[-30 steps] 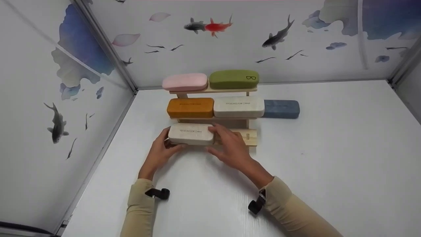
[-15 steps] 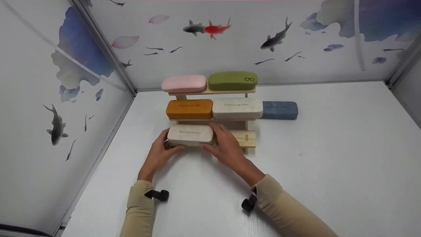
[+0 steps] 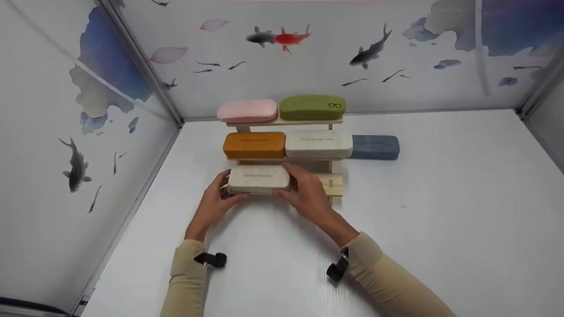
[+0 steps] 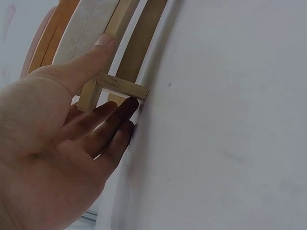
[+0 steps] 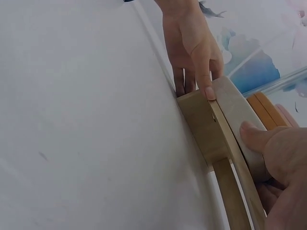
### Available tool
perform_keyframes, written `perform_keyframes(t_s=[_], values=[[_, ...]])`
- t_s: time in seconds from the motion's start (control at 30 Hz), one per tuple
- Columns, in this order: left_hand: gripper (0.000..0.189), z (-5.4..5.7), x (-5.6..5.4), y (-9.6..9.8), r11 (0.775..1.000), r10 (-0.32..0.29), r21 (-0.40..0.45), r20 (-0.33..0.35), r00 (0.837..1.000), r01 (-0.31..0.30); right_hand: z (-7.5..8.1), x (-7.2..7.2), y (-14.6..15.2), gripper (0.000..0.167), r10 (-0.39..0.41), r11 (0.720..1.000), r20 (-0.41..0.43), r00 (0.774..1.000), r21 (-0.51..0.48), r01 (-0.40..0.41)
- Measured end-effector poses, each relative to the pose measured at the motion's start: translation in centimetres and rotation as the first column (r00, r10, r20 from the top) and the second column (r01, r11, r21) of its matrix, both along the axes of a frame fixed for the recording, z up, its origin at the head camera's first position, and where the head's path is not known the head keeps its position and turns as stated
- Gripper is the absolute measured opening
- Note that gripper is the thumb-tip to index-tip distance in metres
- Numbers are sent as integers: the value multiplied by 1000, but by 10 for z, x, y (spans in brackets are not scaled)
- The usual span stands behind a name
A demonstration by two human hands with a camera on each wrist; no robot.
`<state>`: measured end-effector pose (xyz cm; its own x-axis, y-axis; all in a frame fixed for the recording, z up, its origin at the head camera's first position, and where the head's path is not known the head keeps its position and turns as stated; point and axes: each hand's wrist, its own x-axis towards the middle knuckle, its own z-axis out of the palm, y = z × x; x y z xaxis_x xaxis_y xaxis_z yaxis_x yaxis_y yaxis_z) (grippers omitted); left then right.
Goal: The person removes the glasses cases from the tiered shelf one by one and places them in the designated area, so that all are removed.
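Observation:
A cream glasses case [image 3: 259, 179] with small lettering lies on the lowest tier of a wooden rack [image 3: 335, 184], towards its left end. My right hand [image 3: 311, 193] holds the case's right end, thumb on the front and fingers behind; the right wrist view shows that thumb against the case's side. At the rack's left end is my left hand [image 3: 213, 203]. In the left wrist view its thumb presses the front edge of the wooden shelf [image 4: 120, 28], and its other fingers curl in below, beside the rack's leg.
On the middle tier sit an orange case [image 3: 254, 145] and a white case [image 3: 319, 144]; a blue case [image 3: 376, 147] adjoins them on the right. Pink [image 3: 247, 111] and green [image 3: 313, 108] cases occupy the top tier. Behind stands a wall [image 3: 282, 70] printed with fish.
My right thumb, apart from the case's front a second ago, now rests against it. The cream case has shifted slightly right. My left hand has stayed at the rack's end.

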<state>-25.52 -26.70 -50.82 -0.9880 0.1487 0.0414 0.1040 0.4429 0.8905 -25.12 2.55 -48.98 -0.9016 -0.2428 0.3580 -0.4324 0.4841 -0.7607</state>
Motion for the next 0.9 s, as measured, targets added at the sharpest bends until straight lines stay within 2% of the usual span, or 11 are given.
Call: perform_keyframes(t_s=[0.23,0.57,0.73,0.9], values=[[84,1,-1,0,999,25,-28,17,1000,-24,-2,1,6,78,15,999,-5,1000,-45,-16],[79,1,-1,3,999,38,-38,51,998,-36,-10,9,18,77,79,991,-15,997,-110,-80],[79,3,-1,3,999,33,-25,54,998,-32,-6,14,28,78,125,977,2,992,-177,-123],[79,3,-1,1,1000,17,-11,38,999,-16,-4,20,41,80,140,974,-21,990,-179,-142]])
